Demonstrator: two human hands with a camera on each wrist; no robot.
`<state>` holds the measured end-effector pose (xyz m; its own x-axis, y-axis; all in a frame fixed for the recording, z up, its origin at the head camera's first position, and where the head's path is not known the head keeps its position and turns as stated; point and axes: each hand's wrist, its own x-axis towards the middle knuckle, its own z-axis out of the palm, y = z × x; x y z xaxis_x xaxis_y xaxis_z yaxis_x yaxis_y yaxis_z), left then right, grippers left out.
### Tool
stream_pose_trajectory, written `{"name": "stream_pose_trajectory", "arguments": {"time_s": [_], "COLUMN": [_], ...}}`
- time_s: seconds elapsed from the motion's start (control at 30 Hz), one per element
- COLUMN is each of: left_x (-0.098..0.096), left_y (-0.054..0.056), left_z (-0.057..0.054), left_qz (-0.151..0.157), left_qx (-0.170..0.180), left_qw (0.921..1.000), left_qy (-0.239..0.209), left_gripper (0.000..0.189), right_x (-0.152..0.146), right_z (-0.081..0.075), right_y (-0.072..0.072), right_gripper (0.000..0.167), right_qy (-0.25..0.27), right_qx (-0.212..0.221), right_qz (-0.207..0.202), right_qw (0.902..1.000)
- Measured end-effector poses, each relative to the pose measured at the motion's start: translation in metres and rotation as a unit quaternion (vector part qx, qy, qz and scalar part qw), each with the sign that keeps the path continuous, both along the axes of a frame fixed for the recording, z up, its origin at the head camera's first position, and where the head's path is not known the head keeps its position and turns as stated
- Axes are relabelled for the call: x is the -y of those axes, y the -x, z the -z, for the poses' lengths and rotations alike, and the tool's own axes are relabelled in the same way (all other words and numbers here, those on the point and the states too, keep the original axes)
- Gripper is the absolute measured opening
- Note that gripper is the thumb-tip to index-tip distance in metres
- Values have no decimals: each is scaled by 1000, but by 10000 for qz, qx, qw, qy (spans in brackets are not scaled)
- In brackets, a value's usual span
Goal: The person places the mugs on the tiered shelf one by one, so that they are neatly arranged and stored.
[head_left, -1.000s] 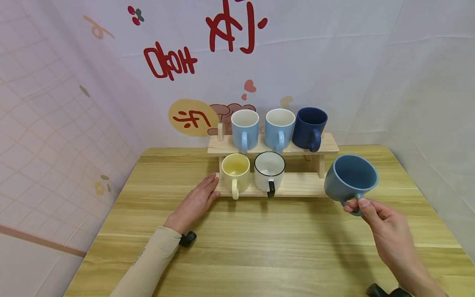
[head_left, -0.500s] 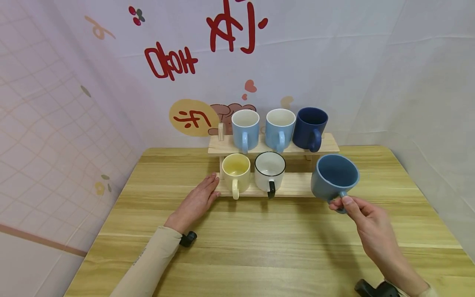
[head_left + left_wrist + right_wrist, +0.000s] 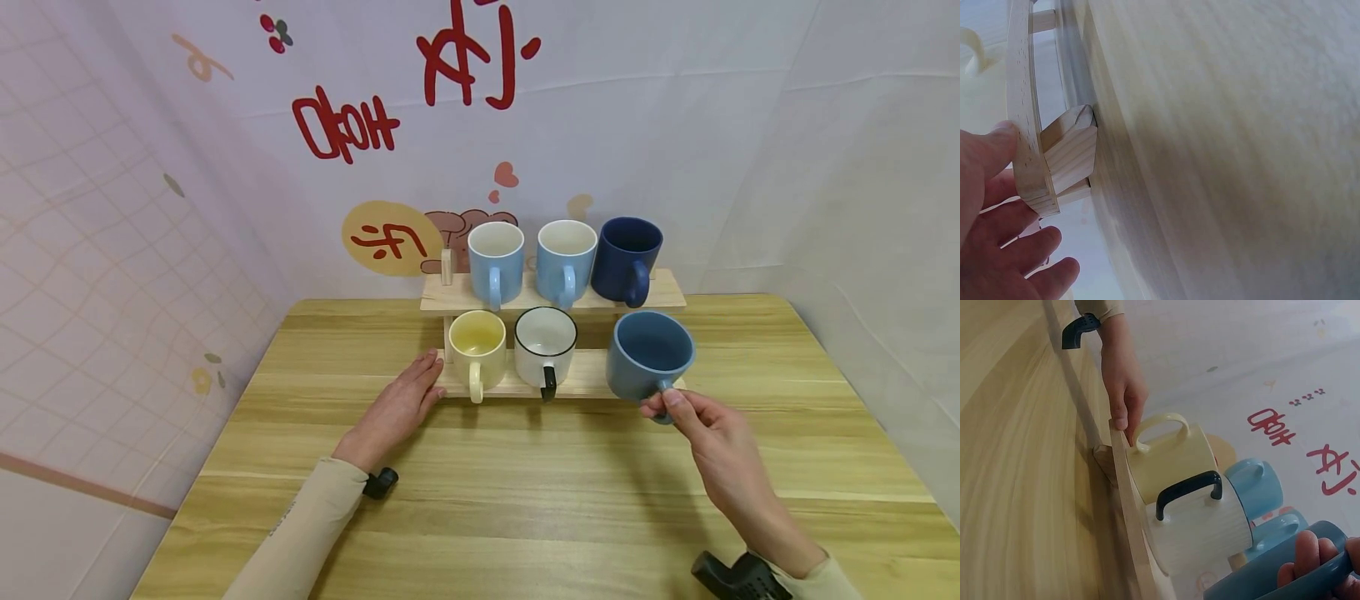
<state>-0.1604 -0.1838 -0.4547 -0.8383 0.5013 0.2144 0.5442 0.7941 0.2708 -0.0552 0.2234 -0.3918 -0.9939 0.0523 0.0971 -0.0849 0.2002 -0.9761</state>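
Note:
My right hand (image 3: 720,454) pinches the handle of a wide greyish-blue mug (image 3: 637,375) between thumb and fingers. In the head view this mug overlaps the right end of the rack's lower board, its mouth facing up. The right wrist view shows only part of the blue mug (image 3: 1272,565), with fingertips on its handle. My left hand (image 3: 393,412) rests at the left end of the two-tier wooden rack (image 3: 592,375). In the left wrist view, the thumb touches the front edge of the board (image 3: 1022,94) and other fingers lie around its end.
A yellow mug (image 3: 487,367) and a white mug (image 3: 536,367) with black handle stand on the lower board. Above them are a light blue mug (image 3: 510,275), another light blue mug (image 3: 551,271) and a navy mug (image 3: 615,271). A printed cloth (image 3: 675,125) hangs behind the wooden table (image 3: 525,500).
My right hand has carried the greyish-blue mug leftward, from beside the rack to over the right end of its lower board. The left hand stays in place.

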Motion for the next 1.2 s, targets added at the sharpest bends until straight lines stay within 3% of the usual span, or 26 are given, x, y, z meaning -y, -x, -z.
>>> {"name": "stream_pose_trajectory", "arguments": {"time_s": [0.17, 0.6, 1.2], "left_x": [0, 0, 0], "left_y": [1, 1, 2], "left_z": [0, 1, 1], "left_qz": [30, 22, -15], "left_qx": [2, 31, 48], "left_qw": [10000, 10000, 10000], "left_qy": [-15, -40, -7], "left_gripper": [51, 51, 51], "right_x": [6, 14, 24], "right_z": [4, 15, 25], "right_y": [6, 19, 33], "right_gripper": [39, 44, 51], "right_qy": [180, 46, 103], "right_qx": [-30, 140, 399], "right_qz": [-113, -167, -9], "right_qw": [9998, 9998, 9991]}}
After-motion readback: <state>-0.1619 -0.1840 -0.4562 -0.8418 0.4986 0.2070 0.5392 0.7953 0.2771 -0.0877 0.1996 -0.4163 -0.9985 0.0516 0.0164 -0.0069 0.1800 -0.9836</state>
